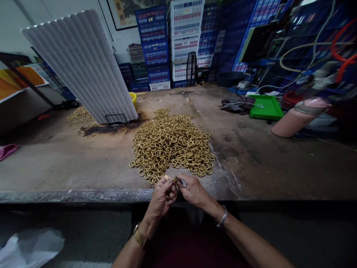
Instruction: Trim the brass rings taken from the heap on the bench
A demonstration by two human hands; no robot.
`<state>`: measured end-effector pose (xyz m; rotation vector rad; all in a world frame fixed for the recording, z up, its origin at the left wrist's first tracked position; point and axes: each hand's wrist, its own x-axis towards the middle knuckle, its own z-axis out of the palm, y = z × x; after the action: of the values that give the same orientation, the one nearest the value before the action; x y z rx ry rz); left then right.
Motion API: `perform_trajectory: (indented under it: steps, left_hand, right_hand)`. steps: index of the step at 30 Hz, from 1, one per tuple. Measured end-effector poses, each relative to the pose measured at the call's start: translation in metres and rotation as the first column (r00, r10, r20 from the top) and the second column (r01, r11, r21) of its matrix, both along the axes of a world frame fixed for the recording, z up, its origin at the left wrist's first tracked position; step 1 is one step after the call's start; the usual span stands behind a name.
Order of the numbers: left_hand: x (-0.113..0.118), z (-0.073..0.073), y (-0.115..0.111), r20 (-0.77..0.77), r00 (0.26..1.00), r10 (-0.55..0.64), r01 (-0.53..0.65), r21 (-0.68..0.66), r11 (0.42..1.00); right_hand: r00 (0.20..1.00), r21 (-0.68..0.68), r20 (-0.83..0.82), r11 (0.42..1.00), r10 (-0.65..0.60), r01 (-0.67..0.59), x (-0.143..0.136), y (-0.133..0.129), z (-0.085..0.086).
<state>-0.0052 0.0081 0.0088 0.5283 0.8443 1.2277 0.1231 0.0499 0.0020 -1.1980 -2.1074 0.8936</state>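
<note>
Ring [175, 180]: small, brass-coloured, round; pinched between both hands just short of the pile's near edge, over the bench [69, 163] lip. Mostly hidden by fingers; finish and bore not legible. Something small and dark at its right side; cannot tell what.

Left hand [161, 197]: closed, fingers curled, thumb and fingertips on the ring. Gold watch on wrist.

Right hand [193, 191]: closed in a pinch on the ring from the right. Silver bangle on wrist.

Pile [171, 143]: heap of like brass rings, loose, overlapping, spread flat at mid-bench; strays trailing off its far side.

Left of pile, just beyond: white ribbed panel [83, 63], tilted, standing on a wire stand. Yellow cup [133, 98] at panel's right foot. Second, smaller ring heap [80, 114] farther left of pile.

Right of pile, well apart: green tray [264, 108], dark rag beside it, pink tube [292, 121] lying tilted.

Behind pile, past the bench: stacked blue and white crates [184, 41].

Between hands and pile: bare bench only.
</note>
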Motion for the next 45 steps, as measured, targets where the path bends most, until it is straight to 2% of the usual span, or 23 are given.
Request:
perform_trajectory:
  steps: [6, 10, 13, 17, 21, 26, 32, 36, 39, 41, 43, 45]
  left_hand:
    - [0.000, -0.004, 0.000, -0.109, 0.994, 0.024, -0.025, -0.013, 1.000]
    - [0.000, -0.007, 0.000, -0.136, 0.990, 0.028, -0.028, 0.000, 1.000]
    - [-0.002, -0.004, -0.004, -0.142, 0.990, 0.022, -0.021, 0.010, 1.000]
    - [-0.005, 0.005, -0.011, -0.028, 0.998, -0.059, 0.060, 0.010, 0.998]
    - [-0.009, 0.007, -0.011, 0.112, 0.992, -0.051, 0.053, -0.022, 0.998]
    - [-0.015, -0.004, -0.006, 0.124, 0.992, 0.033, -0.023, -0.082, 0.996]
    - [-0.026, -0.021, -0.001, 0.259, 0.962, 0.083, -0.038, -0.174, 0.984]
    - [-0.027, -0.027, 0.006, 0.306, 0.943, 0.134, -0.056, -0.251, 0.966]
    - [-0.024, -0.022, 0.012, 0.269, 0.952, 0.144, -0.079, -0.236, 0.968]
    - [-0.020, -0.016, 0.016, 0.184, 0.973, 0.142, -0.105, -0.195, 0.975]
    - [-0.017, -0.012, 0.021, 0.068, 0.987, 0.144, -0.133, -0.146, 0.980]
    - [-0.013, -0.011, 0.025, -0.031, 0.984, 0.175, -0.177, -0.118, 0.977]
  right_hand:
    - [0.980, 0.019, 0.186, 0.997, 0.065, -0.069, 0.001, -0.004, 0.006]
    - [0.970, 0.035, 0.231, 0.996, 0.073, -0.083, 0.001, -0.003, 0.001]
    - [0.939, 0.019, 0.342, 0.998, 0.046, -0.056, 0.003, 0.001, -0.004]
    - [0.872, 0.065, 0.481, 0.996, -0.086, 0.062, 0.006, 0.012, -0.011]
    - [0.866, 0.144, 0.474, 0.985, -0.157, 0.099, -0.003, 0.027, -0.008]
    - [0.806, 0.178, 0.554, 0.975, -0.209, 0.130, -0.028, 0.049, -0.001]
    - [0.763, 0.188, 0.601, 0.970, -0.237, 0.153, -0.040, 0.065, -0.012]
    - [0.772, 0.190, 0.592, 0.971, -0.232, 0.145, -0.038, 0.069, -0.017]
    - [0.826, 0.129, 0.528, 0.980, -0.199, 0.153, -0.033, 0.070, -0.014]
    - [0.908, 0.077, 0.381, 0.985, -0.173, 0.155, -0.028, 0.068, -0.010]
    - [0.980, 0.016, 0.153, 0.992, -0.129, 0.128, -0.023, 0.063, -0.006]
    - [0.994, -0.051, -0.061, 0.995, -0.086, 0.083, -0.018, 0.056, -0.002]
